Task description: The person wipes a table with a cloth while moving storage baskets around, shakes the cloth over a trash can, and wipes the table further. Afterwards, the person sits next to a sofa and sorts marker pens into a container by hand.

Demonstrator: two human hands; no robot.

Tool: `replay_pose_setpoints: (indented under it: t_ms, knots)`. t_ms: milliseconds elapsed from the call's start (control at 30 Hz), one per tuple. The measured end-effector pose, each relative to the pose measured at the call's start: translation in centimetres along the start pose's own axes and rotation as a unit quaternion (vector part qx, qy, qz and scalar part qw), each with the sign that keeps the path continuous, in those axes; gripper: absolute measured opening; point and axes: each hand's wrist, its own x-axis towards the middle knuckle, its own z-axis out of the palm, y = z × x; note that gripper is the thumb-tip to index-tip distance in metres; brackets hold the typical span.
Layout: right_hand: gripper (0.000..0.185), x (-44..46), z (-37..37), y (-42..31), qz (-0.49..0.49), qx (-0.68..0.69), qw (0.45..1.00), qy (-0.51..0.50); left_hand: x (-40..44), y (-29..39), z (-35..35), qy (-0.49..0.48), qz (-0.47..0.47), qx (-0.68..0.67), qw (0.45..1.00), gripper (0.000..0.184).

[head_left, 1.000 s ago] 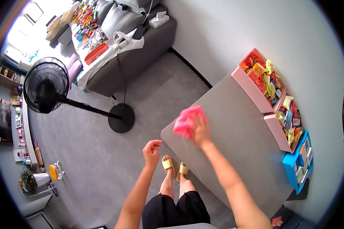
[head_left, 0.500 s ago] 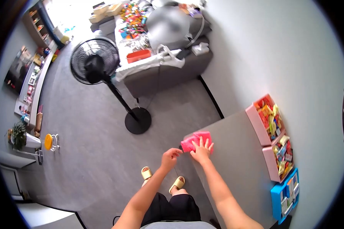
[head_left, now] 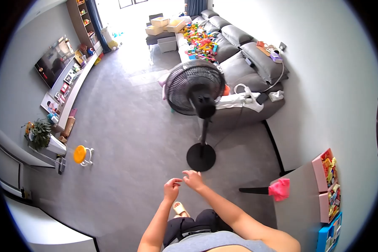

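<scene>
My left hand [head_left: 171, 190] is raised in front of my body above the grey floor, its fingers bent but apart and nothing visible in them. Close beside it, almost touching, my right hand [head_left: 193, 180] has its fingers loosely spread and also looks bare. Off to the right, a crumpled pink cloth [head_left: 279, 190] lies on the near left corner of the grey table [head_left: 300, 201], away from both hands. A black bar [head_left: 254, 190], apparently a table leg, shows below that corner.
A black standing fan [head_left: 200, 156] stands ahead, before a grey sofa [head_left: 243, 119] strewn with colourful small items. Pink bins [head_left: 320, 176] of packets and a blue organizer [head_left: 322, 238] line the table's wall side. A yellow-topped stool [head_left: 80, 154] is at left.
My right hand has left the pink cloth, which stays on the table corner. Both hands are now together in front of me. My view has turned left and up, showing more room.
</scene>
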Motion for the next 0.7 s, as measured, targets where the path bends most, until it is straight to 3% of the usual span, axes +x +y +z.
replay_pose_setpoints:
  t_ms: [133, 267, 367, 533, 700]
  knots:
    - [0.029, 7.2, 5.4, -8.2, -0.033, 0.033, 0.998, -0.038, 6.4, -1.9, -9.4, 0.059, -0.017, -0.02, 0.998, 0.03]
    - [0.029, 15.2, 7.6, -12.0, -0.042, 0.073, 0.996, -0.026, 14.4, -3.1, -13.2, 0.066, -0.035, -0.046, 0.996, 0.029]
    - [0.029, 22.9, 8.6, -12.3, 0.005, 0.153, 0.988, -0.014, 22.4, -3.6, -14.4, 0.016, -0.037, -0.034, 0.999, 0.029]
    - [0.028, 37.6, 8.4, -13.2, 0.082, 0.127, 0.988, 0.029, 37.7, -4.3, -16.2, -0.019, 0.019, -0.044, 0.999, 0.032]
    - [0.028, 51.6, 8.6, -14.3, 0.113, 0.139, 0.983, 0.027, 50.5, -3.3, -20.9, -0.063, -0.026, -0.011, 0.998, 0.032]
